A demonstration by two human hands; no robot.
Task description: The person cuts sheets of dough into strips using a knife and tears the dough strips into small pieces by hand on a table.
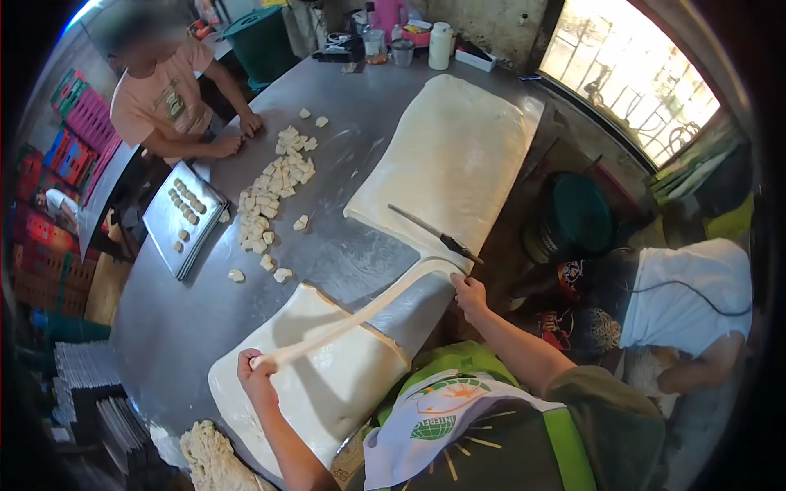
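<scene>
A person's left hand (258, 378) and right hand (470, 298) grip opposite ends of a long dough strip (354, 317) — a two-ended hold that likely keeps the soft length from sagging. Its long axis slants above the bench (172, 344) from the left hand, over the near slab (282, 409), toward the right, where it bends bodyward. Beyond the right hand, a knife (434, 232) rests on the far slab (446, 155) — handle nearest, apparently for easy reach.

Single head-worn cam, wide lens, edges curved and dark. Faces forward and steeply down. Wearer's olive-green cloth shirt (610, 421) nearest, at bottom; bare left hand (259, 382), bare right hand (470, 298) close; grey metal table (348, 262) mid-range; bright barred window (630, 74) far, top right.
</scene>
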